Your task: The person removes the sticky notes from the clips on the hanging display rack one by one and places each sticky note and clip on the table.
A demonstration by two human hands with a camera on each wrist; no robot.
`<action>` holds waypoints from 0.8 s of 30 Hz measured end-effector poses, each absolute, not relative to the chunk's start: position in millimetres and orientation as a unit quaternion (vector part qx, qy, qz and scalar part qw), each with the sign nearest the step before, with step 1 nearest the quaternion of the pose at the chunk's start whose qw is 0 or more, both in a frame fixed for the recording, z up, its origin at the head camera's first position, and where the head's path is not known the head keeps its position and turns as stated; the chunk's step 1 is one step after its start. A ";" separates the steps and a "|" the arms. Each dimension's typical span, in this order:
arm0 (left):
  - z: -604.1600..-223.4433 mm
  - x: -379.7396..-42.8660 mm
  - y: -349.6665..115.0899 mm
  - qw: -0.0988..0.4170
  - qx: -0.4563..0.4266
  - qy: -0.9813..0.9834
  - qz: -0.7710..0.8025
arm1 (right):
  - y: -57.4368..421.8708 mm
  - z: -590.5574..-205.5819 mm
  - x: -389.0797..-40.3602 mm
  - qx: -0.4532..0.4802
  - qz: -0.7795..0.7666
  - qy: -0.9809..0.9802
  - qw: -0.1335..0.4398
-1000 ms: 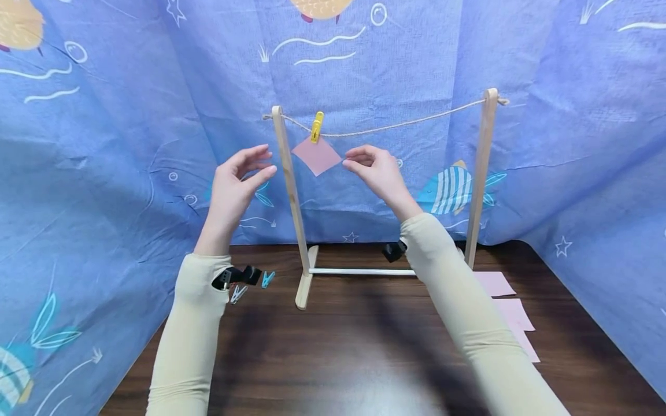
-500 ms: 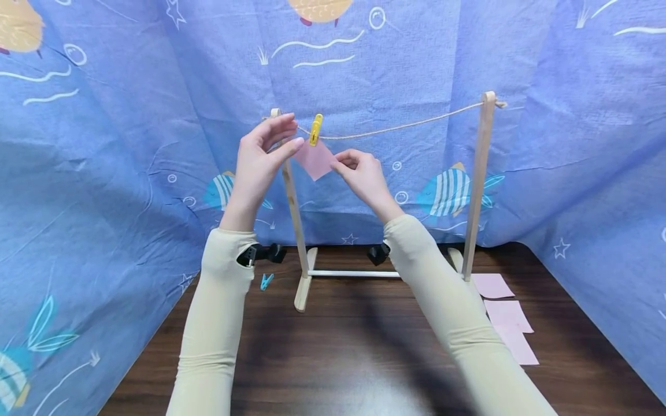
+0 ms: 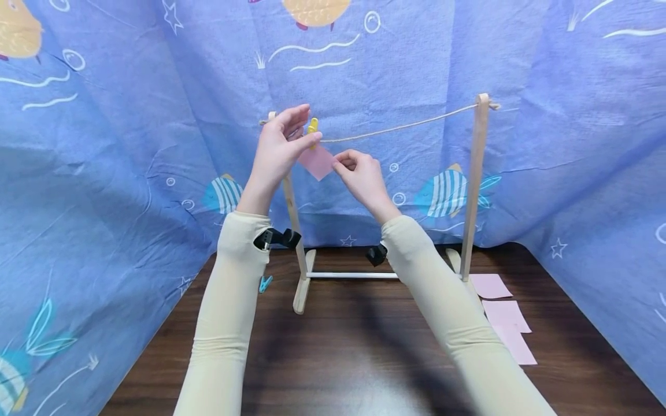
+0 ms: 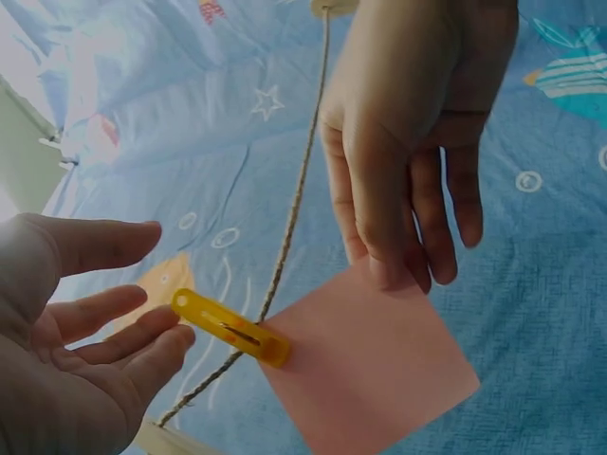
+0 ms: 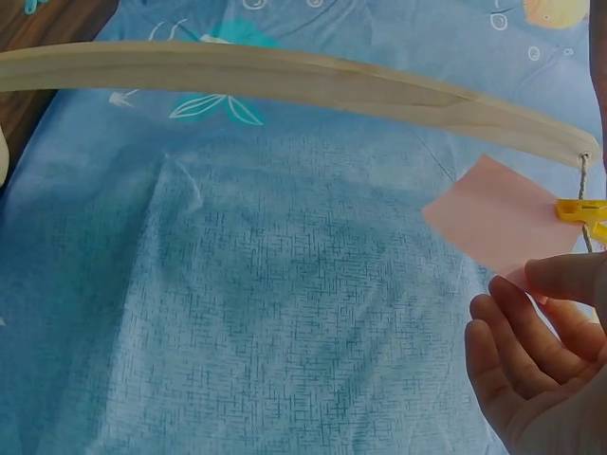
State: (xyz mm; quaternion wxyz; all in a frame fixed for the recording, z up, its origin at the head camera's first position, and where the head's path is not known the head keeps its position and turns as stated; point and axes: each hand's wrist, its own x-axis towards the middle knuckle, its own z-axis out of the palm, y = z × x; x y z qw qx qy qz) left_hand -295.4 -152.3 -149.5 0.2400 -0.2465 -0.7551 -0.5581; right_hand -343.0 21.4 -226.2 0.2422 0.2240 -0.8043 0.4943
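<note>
A pink paper square hangs by one corner from the rope, held there by a yellow clothespin. My right hand pinches the paper's right corner between thumb and fingers, as the right wrist view also shows. Around the clothespin's upper end, my left hand has its thumb and fingers spread apart. In the left wrist view its fingertips lie close by the clothespin's free end; whether they touch it I cannot tell. In the head view the left thumb hides part of the clothespin.
Two wooden posts carry the rope, joined low down by a white bar. Several pink paper squares lie on the dark table at the right. A blue clothespin lies left of the stand. Patterned blue cloth hangs behind.
My left hand has moved right and up, from beside the left post to the yellow clothespin. My right hand has shifted slightly left and now pinches the paper's corner.
</note>
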 end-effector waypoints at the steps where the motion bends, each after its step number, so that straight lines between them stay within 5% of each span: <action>1: -150.1 -297.1 -152.0 0.235 -0.244 -0.760 -0.555 | 21.3 -226.5 -342.8 0.224 0.493 -0.805 0.244; 24: -164.1 -305.7 -160.6 0.228 -0.261 -0.782 -0.518 | 32.4 -226.8 -345.0 0.214 0.501 -0.802 0.246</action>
